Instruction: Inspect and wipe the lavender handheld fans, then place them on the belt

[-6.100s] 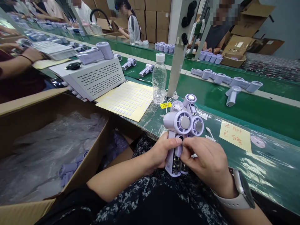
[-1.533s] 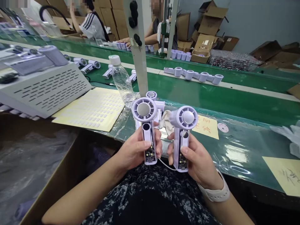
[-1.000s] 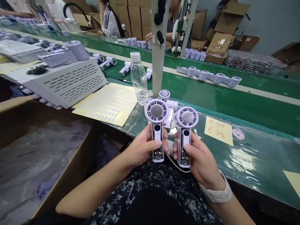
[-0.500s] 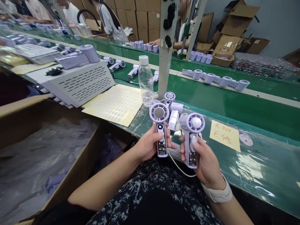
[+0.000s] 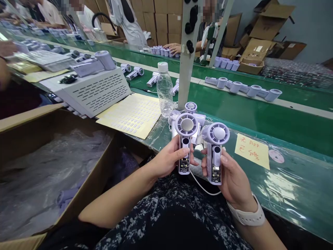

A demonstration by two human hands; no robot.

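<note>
My left hand (image 5: 173, 156) is closed around the handle of a lilac handheld fan (image 5: 184, 152), its thumb lying on the front near the button. In my right hand (image 5: 234, 173) is a second lilac handheld fan (image 5: 214, 158), gripped by its handle and set a little lower. Both stand upright with their round heads facing me. Green circuit parts show in the lower handles, and both small round displays are dark. Just behind them, more lilac fans (image 5: 191, 107) lie on the bench, partly hidden. A white cable (image 5: 205, 189) curves below the two handles.
A clear bottle (image 5: 165, 92) stands by a metal post (image 5: 186, 69). Left are a sticker sheet (image 5: 135, 116), a vented grey box (image 5: 101, 90) and a carton (image 5: 85, 194) holding plastic bags. A yellow note (image 5: 252, 150) lies right. Fans (image 5: 253, 91) rest along the green conveyor; people work beyond.
The round displays on both fans, lit with digits before, are now dark. My left hand's fan has come slightly right, closer to the other one. My right thumb has slid off the button area.
</note>
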